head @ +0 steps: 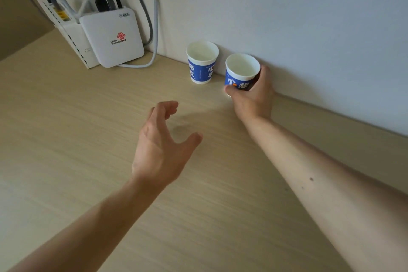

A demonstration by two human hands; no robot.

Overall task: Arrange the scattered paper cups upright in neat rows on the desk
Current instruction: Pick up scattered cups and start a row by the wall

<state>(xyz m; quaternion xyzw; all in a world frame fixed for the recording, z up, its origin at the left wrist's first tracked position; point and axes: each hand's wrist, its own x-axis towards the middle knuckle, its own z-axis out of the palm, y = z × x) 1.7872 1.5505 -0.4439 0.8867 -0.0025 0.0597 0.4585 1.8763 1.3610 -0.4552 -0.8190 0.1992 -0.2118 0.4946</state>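
Two blue-and-white paper cups stand upright near the wall at the back of the wooden desk point(88, 139). The left cup point(202, 63) stands free. My right hand point(254, 97) grips the right cup point(240, 73) around its lower half, thumb in front and fingers behind it. My left hand point(163, 143) hovers over the desk in front of the cups with its fingers loosely spread and holds nothing.
A white router box point(110, 37) leans against the wall at the back left, with several grey and black cables point(152, 17) running up from it. A white wall point(309, 28) borders the desk's far edge.
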